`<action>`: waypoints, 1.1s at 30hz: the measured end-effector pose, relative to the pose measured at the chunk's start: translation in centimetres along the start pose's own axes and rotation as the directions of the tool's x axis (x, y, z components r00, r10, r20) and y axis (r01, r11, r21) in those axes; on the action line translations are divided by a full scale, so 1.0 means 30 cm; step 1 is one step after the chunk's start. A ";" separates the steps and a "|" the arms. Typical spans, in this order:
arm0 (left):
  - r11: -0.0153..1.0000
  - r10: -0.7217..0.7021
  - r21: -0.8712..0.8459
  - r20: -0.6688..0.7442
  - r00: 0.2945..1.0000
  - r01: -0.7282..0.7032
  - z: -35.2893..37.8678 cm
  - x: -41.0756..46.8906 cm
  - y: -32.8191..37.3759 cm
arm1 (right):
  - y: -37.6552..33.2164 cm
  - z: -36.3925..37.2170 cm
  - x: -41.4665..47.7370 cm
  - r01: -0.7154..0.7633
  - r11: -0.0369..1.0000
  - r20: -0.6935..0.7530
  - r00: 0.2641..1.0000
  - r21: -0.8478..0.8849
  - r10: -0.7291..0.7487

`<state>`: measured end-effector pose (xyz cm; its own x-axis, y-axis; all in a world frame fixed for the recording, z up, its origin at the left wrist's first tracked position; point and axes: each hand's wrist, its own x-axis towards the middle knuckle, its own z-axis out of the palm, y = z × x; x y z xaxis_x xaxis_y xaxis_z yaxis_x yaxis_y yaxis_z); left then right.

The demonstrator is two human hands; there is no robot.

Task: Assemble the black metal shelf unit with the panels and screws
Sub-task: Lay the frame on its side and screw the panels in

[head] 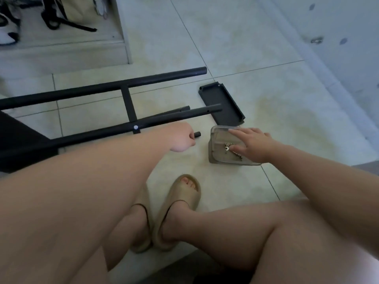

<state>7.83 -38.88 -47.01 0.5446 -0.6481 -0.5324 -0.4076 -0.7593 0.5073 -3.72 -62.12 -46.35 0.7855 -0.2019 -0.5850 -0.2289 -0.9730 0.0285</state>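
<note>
The black metal shelf frame (127,101) lies on its side on the tiled floor, tubes running left to right with a crossbar and one silver screw (135,127) in it. My left hand (181,138) grips the end of the nearest tube (197,134). My right hand (253,143) reaches into a clear plastic box (217,146); its fingers are spread over the screws and a small wrench (227,147) inside. A black shelf panel (221,103) lies flat just beyond the box.
My legs and feet in beige slippers (180,206) fill the foreground. A raised step (61,52) with shoes and a bag sits at the back left. A pale wall (338,37) runs along the right. Another black panel (18,144) lies at the left edge.
</note>
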 end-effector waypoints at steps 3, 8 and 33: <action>0.996 -0.056 -0.071 0.056 0.997 0.060 0.048 0.110 0.027 | 0.057 0.057 0.070 -0.058 0.998 0.091 0.994 0.037 0.055; 0.959 -0.109 -0.249 0.121 0.987 0.136 0.191 0.313 0.071 | 0.156 0.160 0.221 -0.122 0.988 0.242 0.966 0.100 0.095; 0.854 -0.132 -0.441 0.329 0.935 0.276 0.441 0.535 0.010 | 0.304 0.562 0.531 -0.140 0.952 0.105 0.988 0.271 0.115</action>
<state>6.73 -50.30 -64.38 0.3213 -0.5256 -0.7877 0.1252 -0.8010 0.5855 -2.99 -72.35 -69.08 0.6890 -0.2997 -0.6599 -0.4839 -0.8680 -0.1110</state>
